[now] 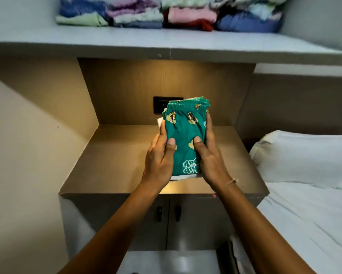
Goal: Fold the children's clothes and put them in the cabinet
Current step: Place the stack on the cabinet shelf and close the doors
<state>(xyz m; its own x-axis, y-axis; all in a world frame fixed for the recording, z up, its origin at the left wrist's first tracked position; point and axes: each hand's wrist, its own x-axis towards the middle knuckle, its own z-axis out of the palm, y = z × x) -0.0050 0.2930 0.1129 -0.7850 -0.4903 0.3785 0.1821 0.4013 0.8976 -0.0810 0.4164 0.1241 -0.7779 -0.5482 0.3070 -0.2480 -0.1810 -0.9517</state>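
While thumbs are pressing its front and fingers are curling round its sides, the left hand and right hand are gripping the folded green garment (white lettering inverted, unreadable) above the cabinet top.

The folded green garment is soft printed cloth; the surface under it is smooth matt wood-look laminate, the shelf above matt grey, the bed sheet wrinkled white cloth
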